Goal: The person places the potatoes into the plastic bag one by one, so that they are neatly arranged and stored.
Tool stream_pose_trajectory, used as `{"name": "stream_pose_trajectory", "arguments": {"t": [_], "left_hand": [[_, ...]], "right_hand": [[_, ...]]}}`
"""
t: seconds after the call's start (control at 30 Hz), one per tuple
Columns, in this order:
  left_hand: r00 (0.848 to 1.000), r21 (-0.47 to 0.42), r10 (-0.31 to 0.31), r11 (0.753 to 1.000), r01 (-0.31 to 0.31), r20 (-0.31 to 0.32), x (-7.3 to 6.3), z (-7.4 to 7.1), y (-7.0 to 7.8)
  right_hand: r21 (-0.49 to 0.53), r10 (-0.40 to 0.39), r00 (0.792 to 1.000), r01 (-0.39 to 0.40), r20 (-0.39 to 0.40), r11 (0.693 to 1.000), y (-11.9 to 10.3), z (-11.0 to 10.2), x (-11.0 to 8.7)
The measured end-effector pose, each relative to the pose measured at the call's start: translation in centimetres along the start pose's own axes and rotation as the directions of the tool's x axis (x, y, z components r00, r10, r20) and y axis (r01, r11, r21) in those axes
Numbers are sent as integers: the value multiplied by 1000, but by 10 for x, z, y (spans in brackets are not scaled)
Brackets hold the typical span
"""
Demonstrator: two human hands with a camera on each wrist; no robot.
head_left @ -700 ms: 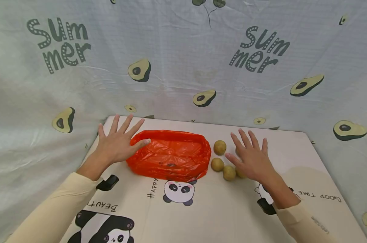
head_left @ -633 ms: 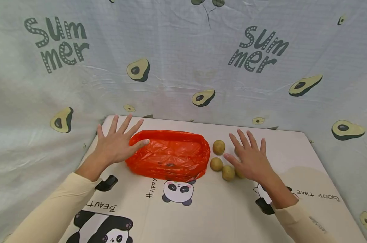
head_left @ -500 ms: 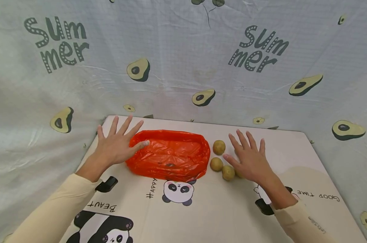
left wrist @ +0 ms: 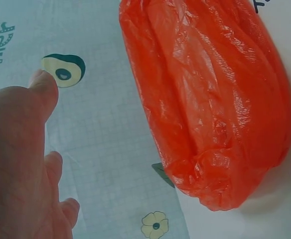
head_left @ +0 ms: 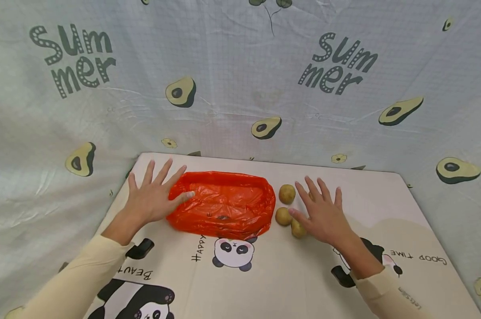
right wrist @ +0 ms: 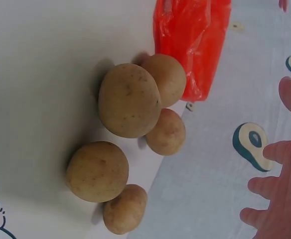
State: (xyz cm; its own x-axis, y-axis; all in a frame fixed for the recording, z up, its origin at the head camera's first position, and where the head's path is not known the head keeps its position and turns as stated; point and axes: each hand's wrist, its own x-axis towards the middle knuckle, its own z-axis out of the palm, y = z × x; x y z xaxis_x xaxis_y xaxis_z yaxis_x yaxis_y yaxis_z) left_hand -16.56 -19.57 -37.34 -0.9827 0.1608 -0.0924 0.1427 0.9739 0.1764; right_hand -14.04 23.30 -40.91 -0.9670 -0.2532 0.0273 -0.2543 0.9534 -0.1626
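A red plastic bag (head_left: 224,199) lies spread on the tabletop, its rim raised around a sunken middle. My left hand (head_left: 149,201) hovers over the bag's left end with fingers spread, holding nothing; in the left wrist view a gap shows between that hand and the bag. Several round, yellow-brown potatoes (head_left: 287,194) sit to the right of the bag. Above them is my right hand (head_left: 324,217), palm down with fingers apart and nothing in its grasp. It partly hides the group in the head view. The right wrist view shows the potatoes (right wrist: 129,101) clustered close together.
The white table cover (head_left: 284,283) carries printed pandas and lettering. Behind and at both sides hangs a pale cloth (head_left: 224,66) printed with avocados and the word summer. The table's far edge runs just beyond the bag.
Both hands have come slightly nearer the body, and the right one has shifted a little left over the potatoes. Bag and potatoes stay where they were.
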Motion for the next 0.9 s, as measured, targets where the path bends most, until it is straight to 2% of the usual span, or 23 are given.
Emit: {"name": "stream_pose_trajectory", "arguments": {"t": [0.9], "left_hand": [[999,-8,-3,1000,3,-38,1,27,-6]], "right_hand": [[-19,-8,999,7,-44,1000,-4,27,-7]]}}
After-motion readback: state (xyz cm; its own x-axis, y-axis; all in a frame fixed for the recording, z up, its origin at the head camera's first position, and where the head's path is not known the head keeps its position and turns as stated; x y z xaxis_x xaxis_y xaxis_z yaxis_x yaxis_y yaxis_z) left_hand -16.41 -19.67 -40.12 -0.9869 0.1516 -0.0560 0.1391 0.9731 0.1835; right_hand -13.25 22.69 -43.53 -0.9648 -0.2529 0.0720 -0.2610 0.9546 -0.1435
